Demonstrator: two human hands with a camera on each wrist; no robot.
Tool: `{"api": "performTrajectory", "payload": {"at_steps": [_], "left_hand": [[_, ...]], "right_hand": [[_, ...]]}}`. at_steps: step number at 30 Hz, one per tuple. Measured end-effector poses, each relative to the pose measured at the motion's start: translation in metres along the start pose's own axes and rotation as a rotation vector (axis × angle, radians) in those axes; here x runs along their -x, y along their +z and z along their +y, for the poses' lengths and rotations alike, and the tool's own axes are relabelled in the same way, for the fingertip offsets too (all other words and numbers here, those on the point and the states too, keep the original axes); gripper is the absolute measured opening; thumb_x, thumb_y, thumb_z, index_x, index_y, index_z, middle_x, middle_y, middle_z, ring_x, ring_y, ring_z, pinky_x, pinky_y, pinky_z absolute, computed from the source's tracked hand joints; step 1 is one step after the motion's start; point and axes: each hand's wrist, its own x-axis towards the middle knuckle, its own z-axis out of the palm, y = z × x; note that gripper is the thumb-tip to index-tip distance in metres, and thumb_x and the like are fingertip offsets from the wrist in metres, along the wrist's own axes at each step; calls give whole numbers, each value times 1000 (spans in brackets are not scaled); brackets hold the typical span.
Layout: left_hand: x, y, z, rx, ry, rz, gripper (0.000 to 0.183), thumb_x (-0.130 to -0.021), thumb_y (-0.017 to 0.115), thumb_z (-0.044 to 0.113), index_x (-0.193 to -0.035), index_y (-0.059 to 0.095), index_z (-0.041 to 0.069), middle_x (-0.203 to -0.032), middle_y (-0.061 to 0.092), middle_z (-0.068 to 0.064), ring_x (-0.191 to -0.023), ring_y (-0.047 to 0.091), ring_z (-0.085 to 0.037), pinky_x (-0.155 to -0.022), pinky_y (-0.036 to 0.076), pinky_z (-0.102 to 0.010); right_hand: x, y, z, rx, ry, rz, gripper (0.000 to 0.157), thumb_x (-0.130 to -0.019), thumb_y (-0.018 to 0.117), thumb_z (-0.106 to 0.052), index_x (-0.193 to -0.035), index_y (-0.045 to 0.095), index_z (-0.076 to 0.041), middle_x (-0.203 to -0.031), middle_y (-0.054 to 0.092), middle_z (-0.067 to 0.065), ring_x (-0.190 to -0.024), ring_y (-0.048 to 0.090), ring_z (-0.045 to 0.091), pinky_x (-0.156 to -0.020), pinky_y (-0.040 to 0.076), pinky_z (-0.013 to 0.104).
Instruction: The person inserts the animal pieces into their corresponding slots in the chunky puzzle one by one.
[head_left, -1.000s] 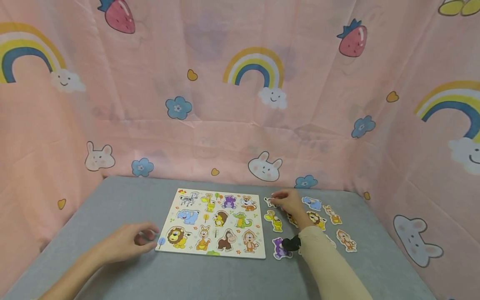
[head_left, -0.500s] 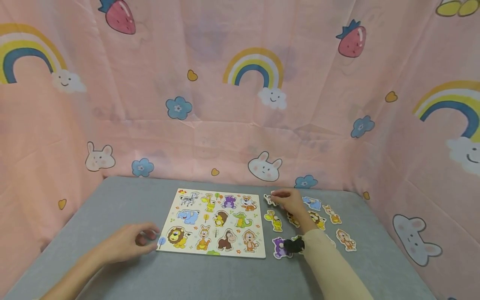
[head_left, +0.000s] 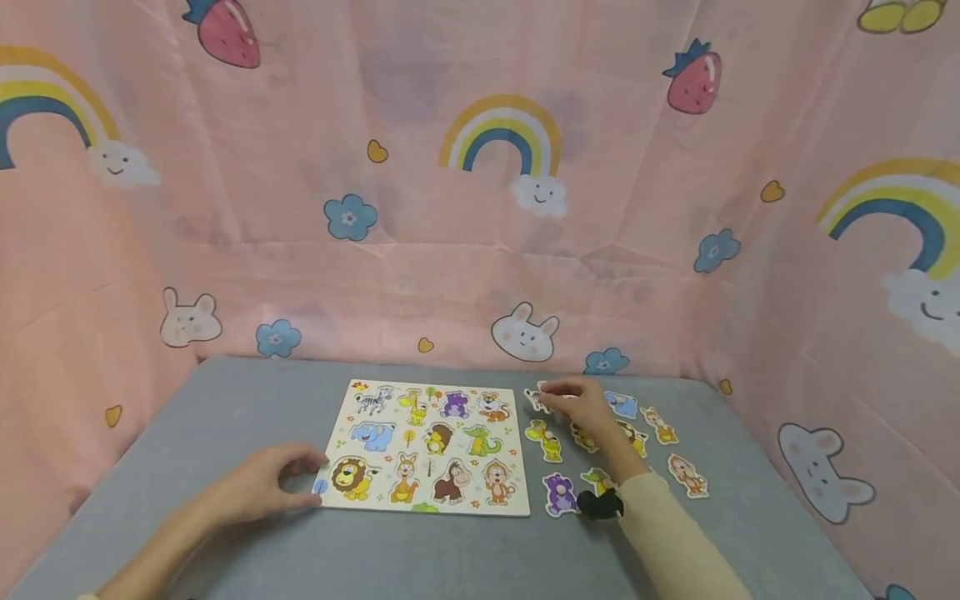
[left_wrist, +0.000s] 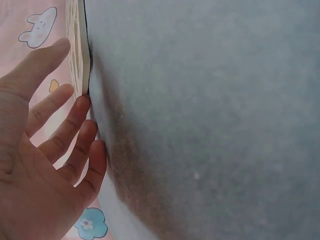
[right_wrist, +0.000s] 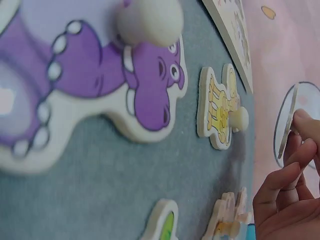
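A zebra puzzle piece [head_left: 535, 399] is pinched between the thumb and fingers of my right hand [head_left: 588, 410], just past the upper right corner of the puzzle board [head_left: 519, 467]. The right wrist view shows this piece edge-on [right_wrist: 289, 122], raised off the table. My left hand [head_left: 262, 485] is at the board's lower left corner, fingers relaxed and spread. In the left wrist view its fingertips lie against or very close to the board's edge [left_wrist: 80, 60]; contact is hard to tell. Animal pictures in rows cover the board.
Right of the board lie knobbed pieces: a giraffe [head_left: 549, 443], purple hippo [head_left: 559, 495], crocodile [head_left: 595, 480], elephant [head_left: 621, 405], kangaroo [head_left: 659, 426] and monkey [head_left: 687, 477]. My right forearm partly hides others, including a lion [head_left: 638, 440]. A pink curtain [head_left: 420, 275] stands behind the grey table [head_left: 360, 558].
My right hand has lifted the zebra piece slightly and tilted it more upright. My left hand has come a little closer to the board's corner. The head view has shifted slightly.
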Motion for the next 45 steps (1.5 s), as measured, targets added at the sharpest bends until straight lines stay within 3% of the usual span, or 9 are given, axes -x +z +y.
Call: {"api": "performTrajectory", "payload": {"at_steps": [8,13,22,27,31,37,45], "left_hand": [[2,2,-5,16,48,23,48,-79,88,35,-116,69,12,-111,65,4,-97,59,-14,-87,49,-38],[2,3,-6,22,21,26,47,-80,88,34,-117,69,12,-112,64,4,-97,58,-12,-87,49,-37],[2,8,-6,56,-16,36,50,-79,88,27,-121,68,7,-108,63,6,-93,55,-14,-83,47,-36],[2,8,-7,63,-22,41,50,-79,88,26,-121,68,8,-108,63,6,-93,55,-14,-83,47,-35],[1,8,-7,73,-23,39,50,-80,87,26,-122,68,7,-108,63,5,-94,55,-15,-83,47,-35],[1,8,-7,87,-17,36,50,-80,87,26,-122,68,7,-108,62,6,-94,55,-14,-82,47,-34],[1,7,-8,97,-6,37,49,-80,87,25,-121,68,5,-106,61,6,-93,54,-14,-82,46,-34]], "right_hand": [[5,0,-9,-38,-4,-45,24,-94,75,-16,-113,75,0,-98,71,10,-75,53,35,-59,44,36],[6,2,-14,-47,4,-65,24,-94,76,-17,-112,75,-2,-101,72,10,-78,53,40,-59,44,35],[12,6,-21,-8,-2,-89,22,-93,77,-17,-110,76,-3,-109,72,10,-90,64,27,-70,52,41],[10,7,-23,-10,5,-87,24,-93,77,-19,-112,76,-3,-107,72,10,-86,61,31,-67,49,40],[7,10,-23,-9,-19,-92,25,-93,77,-20,-112,76,-3,-104,72,9,-83,61,26,-68,50,39],[5,22,-29,-12,-54,-97,25,-93,77,-17,-113,75,-2,-106,73,8,-87,64,23,-76,53,41],[0,42,-41,-52,-39,-110,24,-92,78,-18,-111,76,-3,-107,72,8,-88,64,20,-81,53,44]]}}
